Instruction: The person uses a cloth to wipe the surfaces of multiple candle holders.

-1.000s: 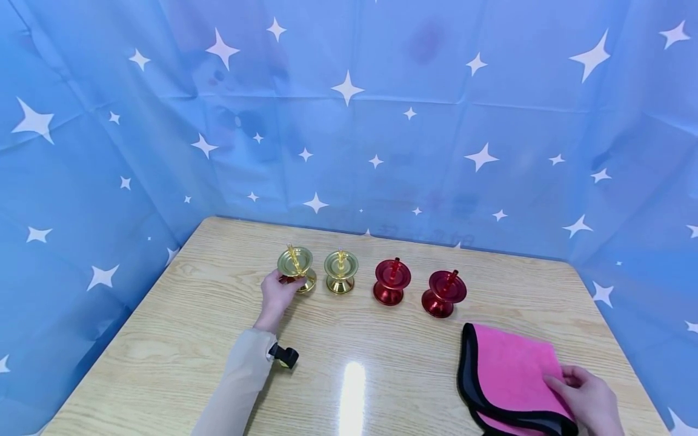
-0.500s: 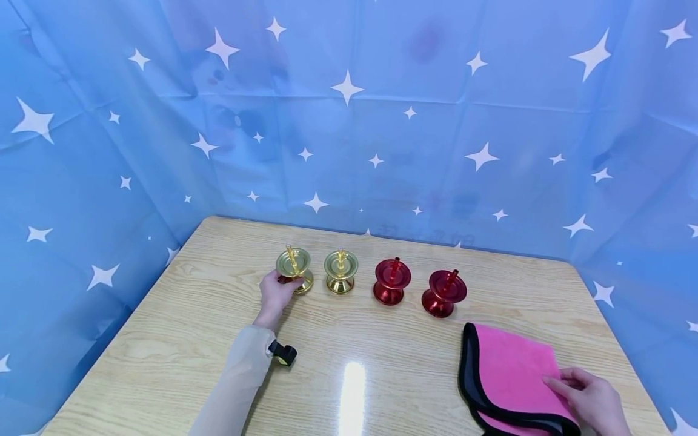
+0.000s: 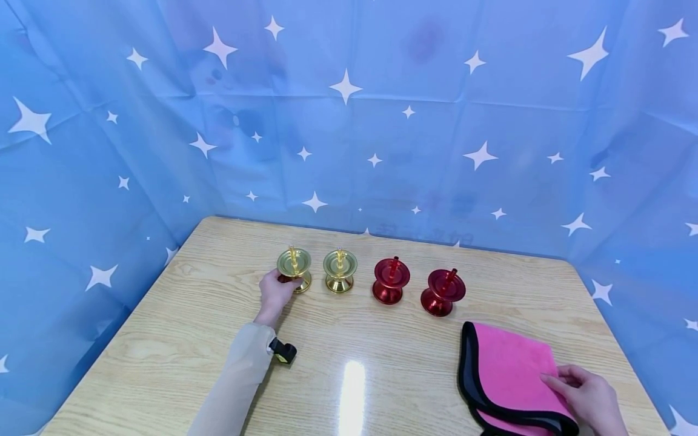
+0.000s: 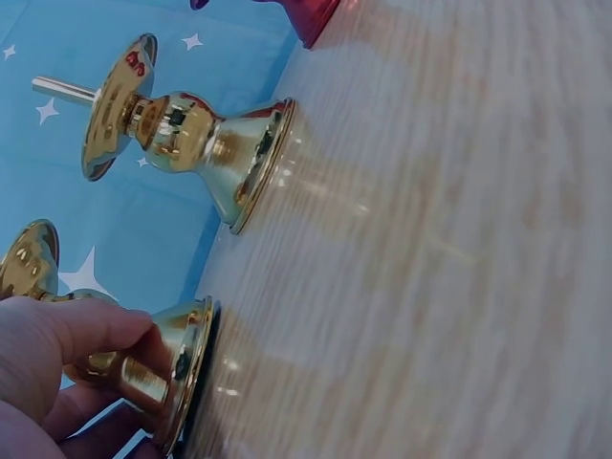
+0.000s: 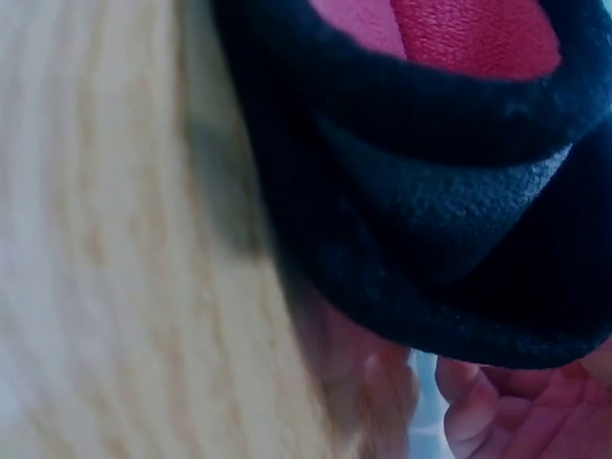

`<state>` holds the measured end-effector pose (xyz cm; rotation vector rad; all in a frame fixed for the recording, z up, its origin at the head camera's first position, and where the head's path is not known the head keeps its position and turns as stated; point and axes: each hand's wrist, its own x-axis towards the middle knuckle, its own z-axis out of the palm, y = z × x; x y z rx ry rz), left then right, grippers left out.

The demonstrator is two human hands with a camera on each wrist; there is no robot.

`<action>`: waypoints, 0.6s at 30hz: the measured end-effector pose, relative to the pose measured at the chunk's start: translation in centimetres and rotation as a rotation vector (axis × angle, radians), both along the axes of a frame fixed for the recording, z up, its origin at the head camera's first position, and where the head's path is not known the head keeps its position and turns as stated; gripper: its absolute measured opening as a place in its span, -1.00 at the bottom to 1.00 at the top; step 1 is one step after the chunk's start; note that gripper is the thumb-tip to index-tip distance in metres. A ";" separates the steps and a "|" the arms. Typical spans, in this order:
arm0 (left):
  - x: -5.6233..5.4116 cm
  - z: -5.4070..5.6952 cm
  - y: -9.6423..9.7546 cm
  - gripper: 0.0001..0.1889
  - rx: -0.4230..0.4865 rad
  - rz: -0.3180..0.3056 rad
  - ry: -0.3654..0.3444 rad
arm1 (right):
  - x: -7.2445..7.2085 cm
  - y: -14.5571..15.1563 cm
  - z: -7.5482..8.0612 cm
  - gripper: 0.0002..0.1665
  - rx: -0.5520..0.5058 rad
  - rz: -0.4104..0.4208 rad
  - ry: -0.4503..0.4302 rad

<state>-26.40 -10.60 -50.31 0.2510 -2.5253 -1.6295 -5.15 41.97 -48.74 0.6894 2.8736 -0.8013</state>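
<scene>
My left hand (image 3: 276,293) grips the leftmost gold candle holder (image 3: 294,261) low down, below its dish. In the left wrist view the thumb and fingers wrap its waist just above the flared base (image 4: 182,359); a dark strip runs along the base's edge, and I cannot tell if it stands fully on the table. Beside it stands a second gold candle holder (image 3: 340,266), upright with a central spike. At the right, my right hand (image 3: 590,396) pinches the edge of a folded pink cloth (image 3: 515,366) with black trim. The right wrist view shows the cloth's black border (image 5: 430,124) close up.
Two red candle holders, one nearer the middle (image 3: 391,280) and one further right (image 3: 443,292), continue the row. All stand on a wood-grain table (image 3: 392,357). A blue star-patterned curtain (image 3: 349,133) hangs behind the far edge and along both sides.
The held gold candle holder has shifted slightly left, and its spike leans less than before. My right hand and the pink cloth stay almost where they were.
</scene>
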 end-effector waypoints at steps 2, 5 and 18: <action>0.0 0.0 0.0 -0.69 -0.010 -0.008 -0.004 | 0.0 0.0 0.0 -0.43 -0.001 0.000 -0.001; 0.0 0.0 0.0 -0.69 -0.009 -0.017 -0.019 | 0.0 0.0 0.1 -0.40 -0.018 -0.003 -0.019; 0.1 0.0 -0.3 -0.65 -0.039 -0.036 -0.018 | -0.4 -1.0 0.9 -0.11 -0.057 -0.013 -0.040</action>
